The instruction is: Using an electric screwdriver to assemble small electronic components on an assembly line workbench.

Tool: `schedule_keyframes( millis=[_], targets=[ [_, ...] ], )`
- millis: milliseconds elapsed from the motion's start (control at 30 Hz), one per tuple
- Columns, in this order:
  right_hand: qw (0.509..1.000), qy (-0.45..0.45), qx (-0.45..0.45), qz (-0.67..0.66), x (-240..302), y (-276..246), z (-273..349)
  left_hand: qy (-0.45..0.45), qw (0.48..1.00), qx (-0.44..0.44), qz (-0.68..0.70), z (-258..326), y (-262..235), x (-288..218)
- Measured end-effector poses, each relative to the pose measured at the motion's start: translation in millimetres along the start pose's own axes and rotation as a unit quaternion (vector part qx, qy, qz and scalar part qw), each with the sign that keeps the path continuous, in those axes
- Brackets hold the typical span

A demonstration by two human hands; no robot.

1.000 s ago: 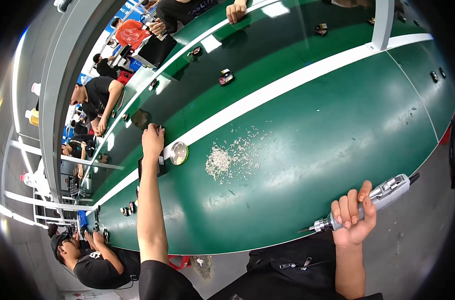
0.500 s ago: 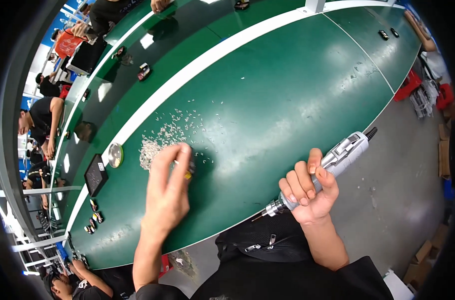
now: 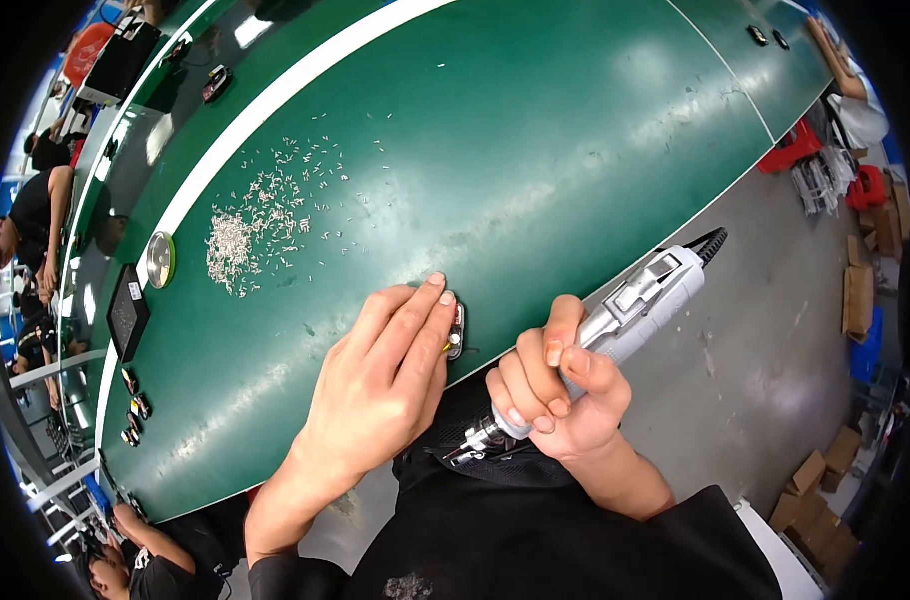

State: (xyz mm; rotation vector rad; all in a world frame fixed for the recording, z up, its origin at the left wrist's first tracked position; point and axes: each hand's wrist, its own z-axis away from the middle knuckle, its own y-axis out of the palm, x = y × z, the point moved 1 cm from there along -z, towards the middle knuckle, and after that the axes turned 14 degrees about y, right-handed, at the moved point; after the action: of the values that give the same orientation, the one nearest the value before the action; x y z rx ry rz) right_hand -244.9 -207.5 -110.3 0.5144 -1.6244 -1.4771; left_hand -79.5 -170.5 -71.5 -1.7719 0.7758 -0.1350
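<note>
My right hand is wrapped round a grey electric screwdriver. Its metal chuck and bit point down and left, over my lap. My left hand reaches over the near edge of the green table, fingers close together on a small black oblong part with a red and a yellow bit showing. The fingers cover most of this part, and the thumb is hidden. Farther left, many tiny whitish screw-like pieces lie in a heap, thinning out into loose scatter.
Left of the heap are a round shallow dish and a black tray. Several small black parts lie nearer me. A white strip runs along the table. Other people work at the left, with cartons at right.
My left hand has come right and nearer me with the small part, away from the whitish heap. The screwdriver has moved slightly left and down. The whole view has shifted.
</note>
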Motion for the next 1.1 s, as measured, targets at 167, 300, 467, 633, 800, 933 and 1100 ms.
schedule_keyframes(
  millis=[167, 300, 467, 633, 800, 933, 1100],
  targets=[
    [0.998, 0.021, -0.049, 0.015, -13, 6, 2, 0.04, 0.997, -0.036, -0.049, 5, 9, 4],
    [0.994, 0.051, -0.094, 0.027, -23, 7, 2, 0.094, 0.989, -0.071, -0.085, 6, 16, 4],
    [0.99, 0.02, -0.139, -0.006, -25, 6, 0, 0.08, 0.991, -0.074, -0.075, 4, 16, -6],
    [0.993, 0.037, -0.106, 0.023, -11, 1, -2, 0.042, 0.997, -0.02, -0.061, 3, 11, -11],
    [0.987, -0.046, 0.017, 0.151, 52, 21, -11, 0.061, 0.995, 0.017, -0.08, 7, 6, -13],
    [0.949, -0.042, 0.089, 0.299, 83, 28, -33, 0.025, 0.998, 0.033, -0.042, 7, 4, -18],
    [0.944, -0.042, 0.083, 0.315, 74, 20, -55, 0.043, 0.997, 0.035, -0.054, 14, 8, -12]
  ],
)
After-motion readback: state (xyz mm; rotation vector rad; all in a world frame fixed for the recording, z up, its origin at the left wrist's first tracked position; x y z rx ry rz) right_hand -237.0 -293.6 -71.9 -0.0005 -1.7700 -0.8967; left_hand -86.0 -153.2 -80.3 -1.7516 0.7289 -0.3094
